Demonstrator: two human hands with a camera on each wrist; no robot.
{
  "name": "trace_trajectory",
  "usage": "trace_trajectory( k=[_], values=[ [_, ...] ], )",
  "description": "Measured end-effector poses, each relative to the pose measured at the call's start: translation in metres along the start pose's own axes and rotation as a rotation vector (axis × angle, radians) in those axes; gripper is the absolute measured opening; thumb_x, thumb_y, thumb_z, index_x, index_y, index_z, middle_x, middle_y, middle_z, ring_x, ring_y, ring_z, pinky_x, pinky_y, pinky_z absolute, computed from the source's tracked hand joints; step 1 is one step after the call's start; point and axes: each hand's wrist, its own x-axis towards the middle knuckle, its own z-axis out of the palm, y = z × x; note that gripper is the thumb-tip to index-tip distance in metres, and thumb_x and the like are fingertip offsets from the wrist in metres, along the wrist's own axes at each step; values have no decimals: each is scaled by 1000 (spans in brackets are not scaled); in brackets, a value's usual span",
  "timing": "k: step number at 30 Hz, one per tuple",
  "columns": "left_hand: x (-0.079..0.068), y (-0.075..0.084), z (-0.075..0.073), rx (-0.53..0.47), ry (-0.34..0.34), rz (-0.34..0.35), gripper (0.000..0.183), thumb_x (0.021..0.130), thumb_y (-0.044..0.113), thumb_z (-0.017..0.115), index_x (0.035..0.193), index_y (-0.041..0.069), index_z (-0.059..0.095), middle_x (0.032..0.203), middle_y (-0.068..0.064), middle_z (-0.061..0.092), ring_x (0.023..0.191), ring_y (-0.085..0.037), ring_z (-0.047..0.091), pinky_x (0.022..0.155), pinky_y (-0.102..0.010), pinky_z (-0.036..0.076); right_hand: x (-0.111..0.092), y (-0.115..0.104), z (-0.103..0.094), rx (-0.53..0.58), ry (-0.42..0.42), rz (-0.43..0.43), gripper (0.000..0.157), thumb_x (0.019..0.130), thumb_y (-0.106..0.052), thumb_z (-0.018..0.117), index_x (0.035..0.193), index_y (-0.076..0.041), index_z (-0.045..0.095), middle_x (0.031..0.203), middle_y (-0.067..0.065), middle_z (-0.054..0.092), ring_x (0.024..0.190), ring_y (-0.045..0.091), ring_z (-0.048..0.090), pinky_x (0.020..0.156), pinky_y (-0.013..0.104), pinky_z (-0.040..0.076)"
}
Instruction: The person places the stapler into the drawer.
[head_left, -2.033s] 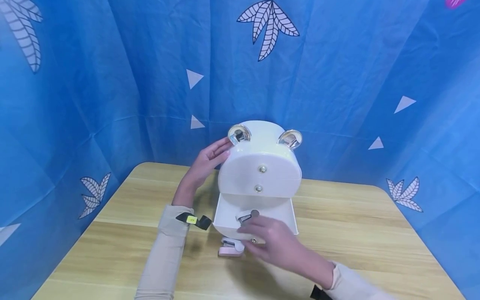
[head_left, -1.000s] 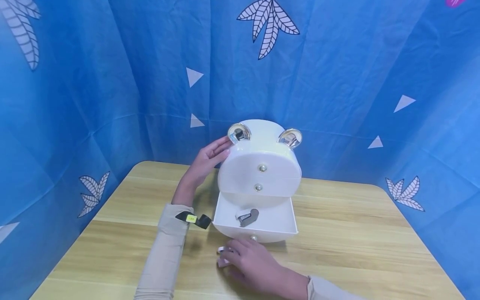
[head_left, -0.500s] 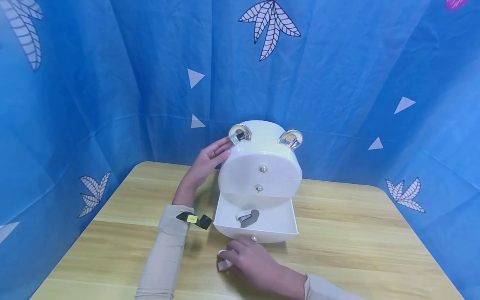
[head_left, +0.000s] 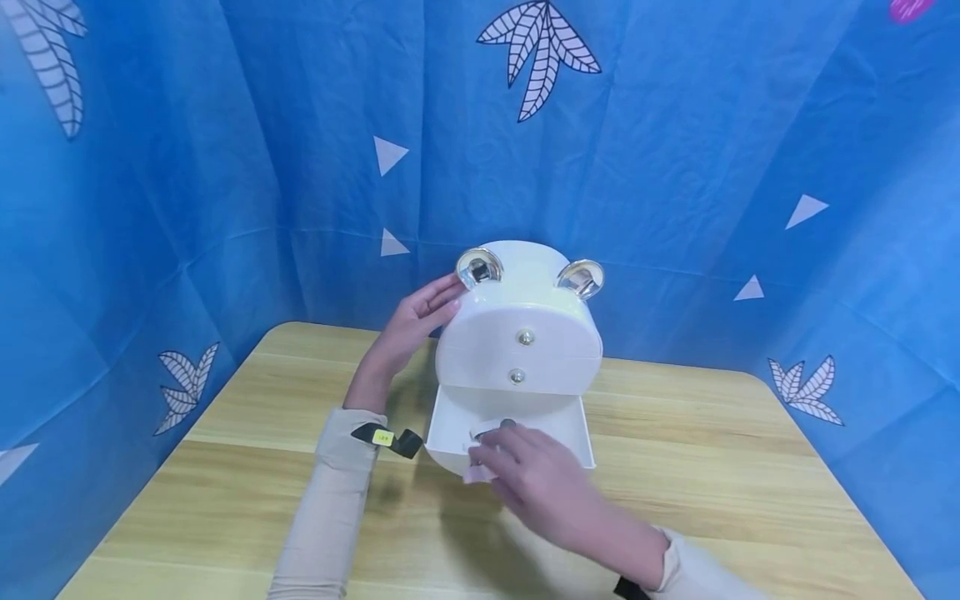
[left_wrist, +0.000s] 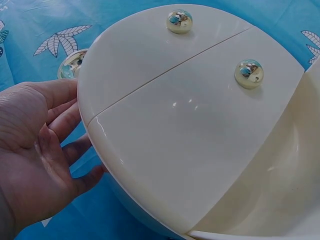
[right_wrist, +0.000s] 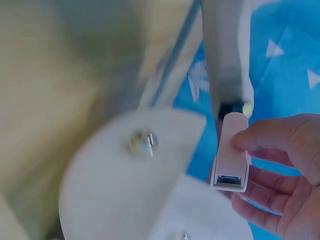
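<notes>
A white desk organizer (head_left: 483, 354) with two shiny round ears and round knobs stands near the back of the table. Its bottom drawer (head_left: 558, 429) is pulled out. My left hand (head_left: 416, 323) rests against the organizer's left side below the ear, with fingers extended along the curved wall in the left wrist view. Pinched between thumb and fingers of my right hand (head_left: 540, 483) is a pale pink stapler (right_wrist: 232, 150), raised by the drawer's front edge. Behind that hand, a grey stapler (head_left: 507, 423) lies inside the drawer, mostly hidden.
The wooden table (head_left: 712, 467) extends to both sides of the organizer. A blue patterned curtain (head_left: 675, 167) hangs close behind and at both sides. Two upper drawers of the organizer are closed.
My right hand first moved from the drawer down to the pink stapler on the table and gripped it. It has since lifted the stapler up to the open drawer. The left hand stays put.
</notes>
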Motion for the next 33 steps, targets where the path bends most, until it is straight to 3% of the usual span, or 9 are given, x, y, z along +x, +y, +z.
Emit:
trace_trajectory(
  k=[6, 11, 19, 33],
  values=[
    [-2, 2, 1, 17, 6, -10, 57, 103, 28, 62, 156, 20, 42, 158, -1, 49, 148, -20, 44, 122, -46, 37, 0, 27, -24, -69, -37, 52, 45, 69, 2, 83, 112, -9, 75, 108, 6, 74, 98, 21, 69, 83, 32, 61],
    [-2, 2, 0, 25, 10, -9, 58, 103, 29, 62, 156, 20, 41, 158, -1, 49, 148, -20, 44, 122, -46, 37, -3, 45, -33, -142, -96, 78, 43, 69, 4, 85, 110, -7, 75, 105, 7, 73, 96, 23, 67, 80, 33, 61],
    [-2, 1, 0, 26, 12, -13, 58, 103, 30, 62, 157, 21, 41, 158, 0, 48, 149, -20, 43, 122, -45, 37, -9, 61, -33, -220, -228, 104, 33, 73, 5, 81, 102, -10, 76, 99, 6, 73, 93, 23, 66, 79, 33, 60],
    [-1, 1, 0, 23, 9, 4, 57, 104, 27, 61, 157, 19, 41, 158, -2, 49, 148, -20, 44, 122, -44, 37, -22, 76, -19, -169, -369, 156, 19, 80, -7, 84, 98, -11, 78, 92, 4, 71, 88, 21, 62, 70, 32, 55]
  ],
)
